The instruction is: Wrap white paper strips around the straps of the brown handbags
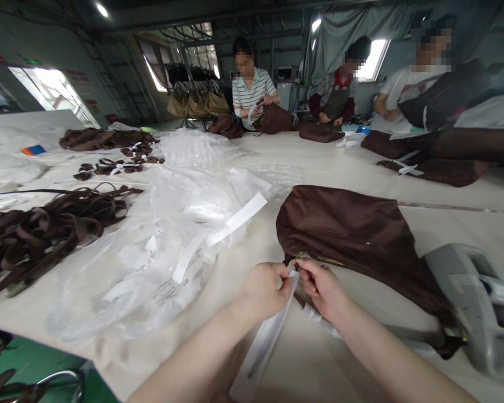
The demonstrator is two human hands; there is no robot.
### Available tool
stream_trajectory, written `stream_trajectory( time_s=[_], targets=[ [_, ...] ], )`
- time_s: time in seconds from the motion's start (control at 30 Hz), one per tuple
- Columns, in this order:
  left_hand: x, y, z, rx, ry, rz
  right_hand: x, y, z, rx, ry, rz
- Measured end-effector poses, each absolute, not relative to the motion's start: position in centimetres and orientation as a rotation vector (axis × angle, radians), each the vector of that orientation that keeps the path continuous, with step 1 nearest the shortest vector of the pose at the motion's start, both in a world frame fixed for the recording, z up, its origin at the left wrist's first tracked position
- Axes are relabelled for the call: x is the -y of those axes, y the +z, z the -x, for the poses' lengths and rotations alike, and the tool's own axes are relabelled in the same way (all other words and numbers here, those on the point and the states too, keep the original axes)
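Note:
A dark brown bag (348, 224) with a zipper lies in front of me on the pale table. At its near left corner my two hands meet. My left hand (266, 288) is closed, thumb and fingers pinching the top of a white paper strip (264, 347) that hangs down toward me. Touching the bag's corner beside the strip, my right hand (319, 282) has its fingers curled in a pinch; what lies between its fingertips is too small to make out. Another white piece (321, 322) shows under my right wrist.
A grey tape dispenser (474, 302) stands at the right. Clear plastic bags (151, 268) and brown straps (46, 229) cover the left of the table (218, 347). Across it, several people handle brown bags (277, 118).

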State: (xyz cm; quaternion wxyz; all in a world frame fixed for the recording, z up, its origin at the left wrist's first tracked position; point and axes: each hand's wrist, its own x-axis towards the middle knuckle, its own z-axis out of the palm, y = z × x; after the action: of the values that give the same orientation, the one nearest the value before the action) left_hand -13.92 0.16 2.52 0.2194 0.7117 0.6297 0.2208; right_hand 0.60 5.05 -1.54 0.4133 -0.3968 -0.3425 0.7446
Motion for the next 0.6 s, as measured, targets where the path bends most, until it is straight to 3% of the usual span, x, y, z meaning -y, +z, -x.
stream_trajectory(
  time_s=[0.4, 0.6],
  targets=[
    [-0.7, 0.7, 12.2, -1.924, 0.822, -1.946, -5.4, -1.5, -0.4, 1.007, 1.71, 1.026],
    [-1.5, -0.2, 12.3, -1.989, 0.747, -1.97, -6.3, -1.7, -0.9, 1.08, 1.598, 1.094]
  ],
)
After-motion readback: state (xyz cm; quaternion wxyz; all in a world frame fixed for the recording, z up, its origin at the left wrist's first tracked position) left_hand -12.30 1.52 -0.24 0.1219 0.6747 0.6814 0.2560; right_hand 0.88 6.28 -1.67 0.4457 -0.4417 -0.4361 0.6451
